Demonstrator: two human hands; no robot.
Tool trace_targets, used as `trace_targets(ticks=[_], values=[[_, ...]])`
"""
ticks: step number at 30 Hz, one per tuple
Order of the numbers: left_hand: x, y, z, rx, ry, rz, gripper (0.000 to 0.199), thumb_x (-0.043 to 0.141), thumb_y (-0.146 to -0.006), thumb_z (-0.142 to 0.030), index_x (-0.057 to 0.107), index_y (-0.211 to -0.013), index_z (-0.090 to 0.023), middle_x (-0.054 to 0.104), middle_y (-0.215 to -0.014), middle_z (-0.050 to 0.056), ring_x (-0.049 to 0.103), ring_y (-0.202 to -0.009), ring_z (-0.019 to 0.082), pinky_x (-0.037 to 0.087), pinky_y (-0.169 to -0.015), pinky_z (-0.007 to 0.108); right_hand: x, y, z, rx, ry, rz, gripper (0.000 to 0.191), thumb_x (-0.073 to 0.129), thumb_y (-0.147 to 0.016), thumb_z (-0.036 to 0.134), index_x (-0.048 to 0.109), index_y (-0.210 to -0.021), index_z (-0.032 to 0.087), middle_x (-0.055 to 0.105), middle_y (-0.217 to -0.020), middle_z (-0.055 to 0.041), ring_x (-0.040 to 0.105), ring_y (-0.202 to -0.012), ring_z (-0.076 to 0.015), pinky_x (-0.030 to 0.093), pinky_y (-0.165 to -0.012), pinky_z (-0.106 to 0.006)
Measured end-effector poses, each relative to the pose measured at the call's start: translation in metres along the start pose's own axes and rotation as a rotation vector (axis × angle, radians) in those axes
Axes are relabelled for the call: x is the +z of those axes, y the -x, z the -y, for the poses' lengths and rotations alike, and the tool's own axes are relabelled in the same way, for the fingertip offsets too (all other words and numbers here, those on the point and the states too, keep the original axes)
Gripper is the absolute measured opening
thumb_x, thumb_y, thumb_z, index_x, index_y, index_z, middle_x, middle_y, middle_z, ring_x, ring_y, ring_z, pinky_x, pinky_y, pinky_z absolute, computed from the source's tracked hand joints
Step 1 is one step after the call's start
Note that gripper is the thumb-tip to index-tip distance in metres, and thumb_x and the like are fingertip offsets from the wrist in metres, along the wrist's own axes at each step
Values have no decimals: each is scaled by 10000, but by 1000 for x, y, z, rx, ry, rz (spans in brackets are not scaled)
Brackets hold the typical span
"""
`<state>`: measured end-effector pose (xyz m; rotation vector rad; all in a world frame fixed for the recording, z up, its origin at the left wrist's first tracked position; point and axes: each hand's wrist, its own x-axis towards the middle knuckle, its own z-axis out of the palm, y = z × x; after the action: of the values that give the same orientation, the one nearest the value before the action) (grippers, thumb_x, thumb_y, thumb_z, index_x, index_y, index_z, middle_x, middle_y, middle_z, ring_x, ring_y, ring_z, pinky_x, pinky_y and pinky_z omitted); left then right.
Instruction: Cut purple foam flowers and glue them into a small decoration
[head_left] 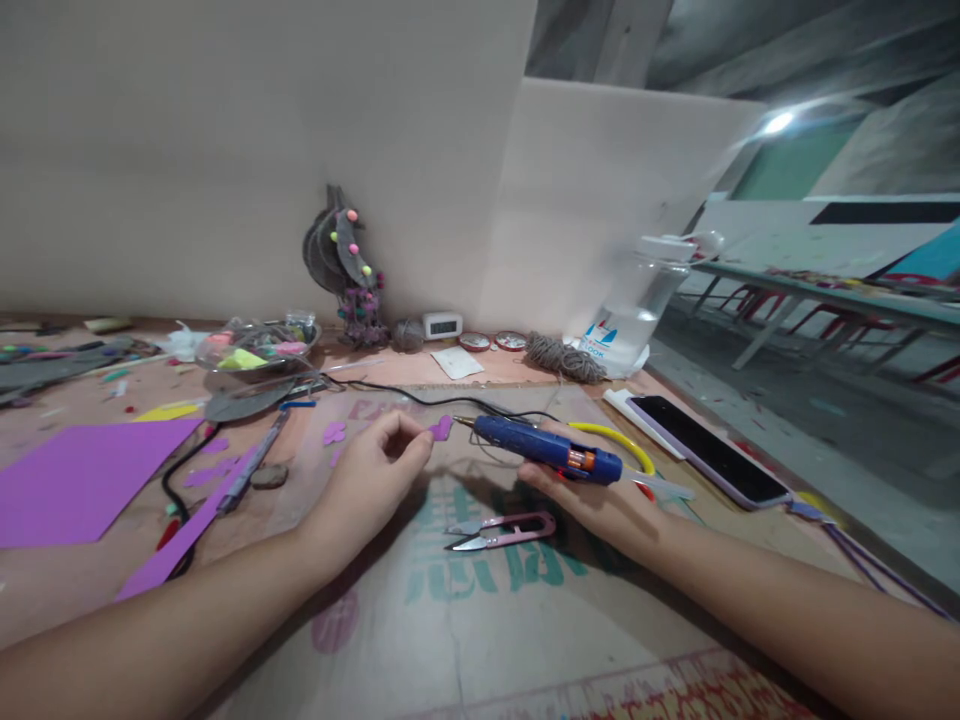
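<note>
Here, left hand pinches purple piece beside glue gun gripped by right hand.

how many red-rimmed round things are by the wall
2: one red-rimmed disc just right of the small white digital display, the second red-rimmed disc beside it, left of the grey yarn bundle. Others may be hidden.

The glue gun looks plastic, the purple sheet matt, the yarn rough.
</note>
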<state>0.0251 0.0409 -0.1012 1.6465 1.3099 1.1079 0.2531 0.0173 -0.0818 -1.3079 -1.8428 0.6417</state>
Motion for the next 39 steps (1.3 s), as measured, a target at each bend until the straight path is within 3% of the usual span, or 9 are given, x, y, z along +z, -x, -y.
trace_targets(ticks=[13, 19, 24, 29, 33, 39], values=[[-1, 2, -1, -8, 13, 16, 200, 536, -836, -350, 506, -708, -199, 544, -623, -36, 487, -567, 129, 364, -557, 246, 2, -1, -8, -1, 62, 41, 179, 657, -774, 403, 600, -728, 240, 601, -693, -33, 572, -643, -234, 476, -632, -387], [0, 1, 1, -25, 48, 23, 194, 534, -841, -364, 505, -740, -202, 527, -595, -54, 433, -472, 105, 325, -487, 232, 3, -1, -13, -46, 76, 29, 170, 649, -790, 404, 608, -804, 240, 656, -794, -41, 626, -750, -248, 550, -715, -404], [1, 1, 2, -24, 49, 24, 196, 531, -842, -365, 497, -740, -200, 512, -590, -57, 436, -468, 98, 321, -471, 223, 4, -4, -18, -65, 97, 70, 195, 620, -794, 428, 574, -771, 240, 640, -740, -48, 619, -678, -241, 579, -631, -402], [0, 2, 0, -40, 61, 35, 199, 524, -844, -368, 485, -741, -202, 493, -569, -67, 391, -425, 83, 291, -447, 221, 4, -4, -17, -64, 57, 101, 160, 581, -820, 395, 599, -828, 236, 655, -826, -51, 651, -771, -238, 595, -711, -398], [0, 3, 0, -24, 51, 42, 197, 523, -843, -365, 494, -743, -198, 523, -606, -52, 419, -465, 91, 308, -469, 226, 4, -3, -16, -45, 83, 95, 172, 597, -816, 388, 627, -888, 234, 643, -826, -46, 650, -850, -267, 600, -682, -419], [1, 2, 0, -6, 21, 32, 195, 528, -835, -358, 507, -731, -195, 510, -627, -46, 436, -522, 106, 324, -505, 235, 6, -3, -21, -35, 64, 89, 130, 598, -814, 360, 613, -825, 232, 646, -802, -39, 651, -760, -238, 600, -709, -417]])
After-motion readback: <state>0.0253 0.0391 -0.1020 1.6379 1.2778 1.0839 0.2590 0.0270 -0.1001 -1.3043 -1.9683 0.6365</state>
